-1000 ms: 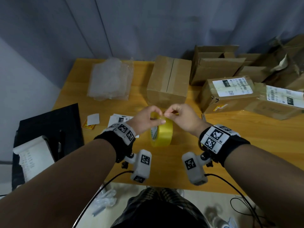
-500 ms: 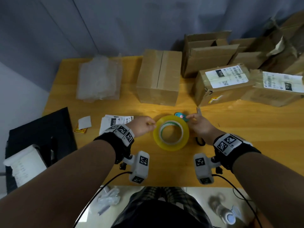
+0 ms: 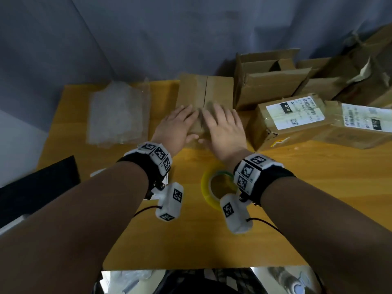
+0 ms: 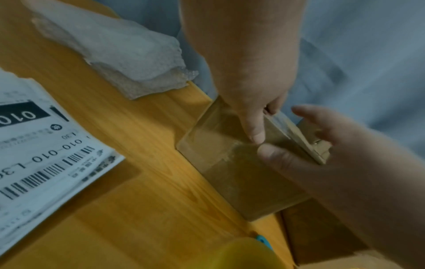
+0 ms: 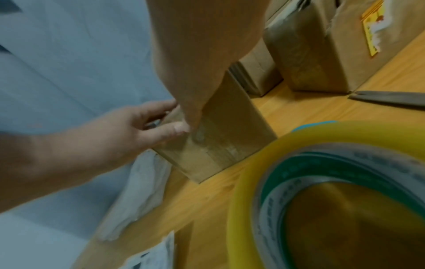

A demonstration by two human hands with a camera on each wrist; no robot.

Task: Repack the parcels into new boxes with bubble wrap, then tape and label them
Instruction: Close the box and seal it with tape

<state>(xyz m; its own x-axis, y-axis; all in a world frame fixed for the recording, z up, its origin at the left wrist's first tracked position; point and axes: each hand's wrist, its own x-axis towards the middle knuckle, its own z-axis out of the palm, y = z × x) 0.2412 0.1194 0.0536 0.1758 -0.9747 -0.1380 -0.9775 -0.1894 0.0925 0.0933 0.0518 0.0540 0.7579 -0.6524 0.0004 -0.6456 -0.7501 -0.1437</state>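
Both hands are laid on the closed cardboard box point(image 3: 204, 98) standing at the far middle of the tabletop point(image 3: 318, 179): the left hand point(image 3: 177, 129) and the right hand point(image 3: 224, 129) rest side by side over its near top edge, with fingers spread and nearly straight across the top and thumbs down on the front face, so nothing is pinched or gripped. In the wrist views a glossy strip appears to run over the box's front face and top seam, which suggests that taping has been started, though its extent cannot be told through the blur. No label is seen on this box. The yellow tape roll point(image 3: 214, 187) lies flat on the tabletop just beneath the right wrist, apart from the box. A stack of bubble wrap point(image 3: 117, 117) lies to the left of the box, and printed labels point(image 4: 43, 151) lie nearer the left forearm. To the right, 2 labelled parcels point(image 3: 292, 122) and open empty boxes point(image 3: 269, 79) are gathered. Labelling of this box is judged to remain, and whether the other parcels await repacking cannot be told.
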